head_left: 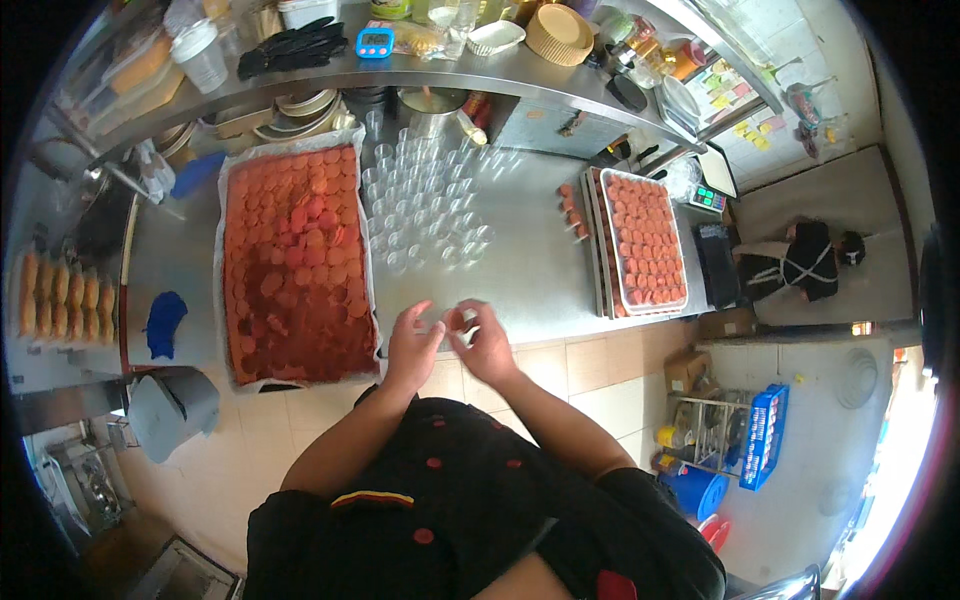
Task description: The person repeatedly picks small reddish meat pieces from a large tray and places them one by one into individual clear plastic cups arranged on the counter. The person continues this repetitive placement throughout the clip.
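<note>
Both of my hands are above the front edge of the steel table [530, 250], close together with palms facing. My left hand [413, 348] has its fingers apart and seems to hold nothing. The fingers of my right hand [485, 345] are curled, with a small pale patch between thumb and fingers that I cannot make out. Just beyond the hands stand many clear plastic cups [420, 205]. On the left lies a large paper-lined sheet of red sponge [290, 265], covered with round discs. At the right, a white tray [684, 300] holds rows of red-filled cups [645, 235].
A short row of red-filled cups [572, 212] stands left of the tray. Above the table's back runs a shelf [400, 78] with a blue timer [375, 43] and black gloves [293, 48]. A grey bin [165, 415] and a blue cloth [165, 322] are at the left.
</note>
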{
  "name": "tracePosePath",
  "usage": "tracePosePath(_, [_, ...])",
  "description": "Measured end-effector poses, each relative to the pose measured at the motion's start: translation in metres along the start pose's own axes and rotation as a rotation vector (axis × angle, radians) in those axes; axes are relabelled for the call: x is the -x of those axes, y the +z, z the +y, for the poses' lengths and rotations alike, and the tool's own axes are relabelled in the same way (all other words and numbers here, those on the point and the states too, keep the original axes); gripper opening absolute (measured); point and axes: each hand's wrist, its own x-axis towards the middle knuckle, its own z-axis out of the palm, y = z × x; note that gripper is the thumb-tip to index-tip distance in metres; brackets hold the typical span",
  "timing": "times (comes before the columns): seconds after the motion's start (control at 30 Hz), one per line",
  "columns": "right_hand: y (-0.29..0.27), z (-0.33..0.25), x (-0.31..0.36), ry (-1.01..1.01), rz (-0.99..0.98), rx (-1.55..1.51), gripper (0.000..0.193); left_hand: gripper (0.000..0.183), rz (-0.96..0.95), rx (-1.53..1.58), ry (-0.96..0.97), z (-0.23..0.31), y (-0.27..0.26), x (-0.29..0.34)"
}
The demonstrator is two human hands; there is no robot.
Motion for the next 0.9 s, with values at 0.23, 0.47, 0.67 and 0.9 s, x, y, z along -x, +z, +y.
tracePosePath(0.23, [-0.088,0.219,-0.066,0.509,0.444,0.501,0.048,0.031,-0.287,0.359,-0.305,-0.017,-0.033,-0.053])
tracePosePath(0.47, [-0.154,0.252,-0.159,0.378,0.349,0.879,0.061,0.025,0.008,0.143,-0.438,-0.022,-0.047,-0.059])
tracePosePath(0.67, [-0.159,0.241,-0.337,0.208,-0.159,1.058,0.07,0.046,0.261,-0.135,-0.551,-0.029,-0.04,-0.036])
tracePosePath(0.9, [-0.137,0.3,-0.425,0.096,-0.112,0.786,0.033,0.031,0.665,-0.302,-0.608,-0.051,-0.055,-0.011])
